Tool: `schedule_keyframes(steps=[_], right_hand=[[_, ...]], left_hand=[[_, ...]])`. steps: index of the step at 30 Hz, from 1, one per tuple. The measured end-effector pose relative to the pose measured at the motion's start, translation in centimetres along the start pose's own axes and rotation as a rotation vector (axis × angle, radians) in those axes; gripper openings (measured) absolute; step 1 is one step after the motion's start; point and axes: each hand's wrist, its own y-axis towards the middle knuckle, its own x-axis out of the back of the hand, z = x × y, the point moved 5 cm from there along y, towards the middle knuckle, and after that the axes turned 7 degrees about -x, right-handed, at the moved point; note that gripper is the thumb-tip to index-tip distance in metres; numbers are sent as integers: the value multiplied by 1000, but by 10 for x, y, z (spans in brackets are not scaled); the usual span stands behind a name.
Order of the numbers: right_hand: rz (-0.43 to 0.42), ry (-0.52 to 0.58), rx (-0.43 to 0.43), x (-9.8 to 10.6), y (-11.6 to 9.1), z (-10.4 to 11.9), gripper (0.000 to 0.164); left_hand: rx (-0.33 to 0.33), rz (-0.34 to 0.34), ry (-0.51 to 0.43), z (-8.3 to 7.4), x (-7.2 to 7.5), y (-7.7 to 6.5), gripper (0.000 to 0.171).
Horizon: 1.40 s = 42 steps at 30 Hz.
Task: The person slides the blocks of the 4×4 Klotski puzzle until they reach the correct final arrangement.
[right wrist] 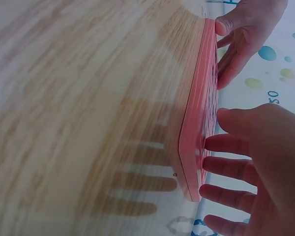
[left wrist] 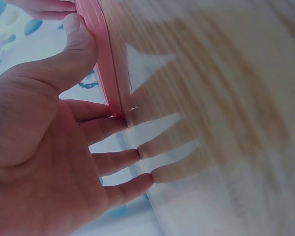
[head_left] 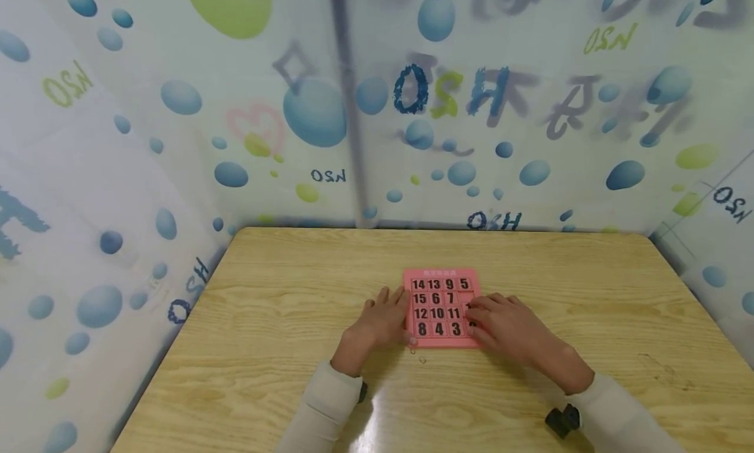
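A pink number sliding puzzle (head_left: pixel 442 343) lies flat on the wooden table. Its top row reads 14, 13, 9, 5, and below come 15, 6, 7 with a bare pink slot at the right end. The third row shows 12, 10, 11 and the bottom one 8, 4, 3; fingers cover most of their last tiles. My left hand (head_left: pixel 381 322) holds the puzzle's left side, thumb at the near corner and fingers along the edge. Over the right-hand column, my right hand (head_left: pixel 511 328) reaches with extended fingers, fingertips at the tiles, as the right wrist view (right wrist: pixel 275 162) also shows.
The wooden table (head_left: pixel 265 296) stretches around the puzzle on every side. Behind and beside it hang white sheets (head_left: pixel 377 145) printed with blue and green drops. A small ring-like mark (head_left: pixel 422 360) shows just in front of the puzzle.
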Motion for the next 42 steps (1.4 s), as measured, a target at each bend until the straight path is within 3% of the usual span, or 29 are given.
schedule_keyframes(steps=[21, 42], right_hand=[[5, -16, -51, -6, 7, -5, 43], [-2, -13, -49, -5, 9, -6, 44]], left_hand=[[3, -4, -1, 0, -1, 1, 98], [7, 12, 37, -2, 1, 0, 97]])
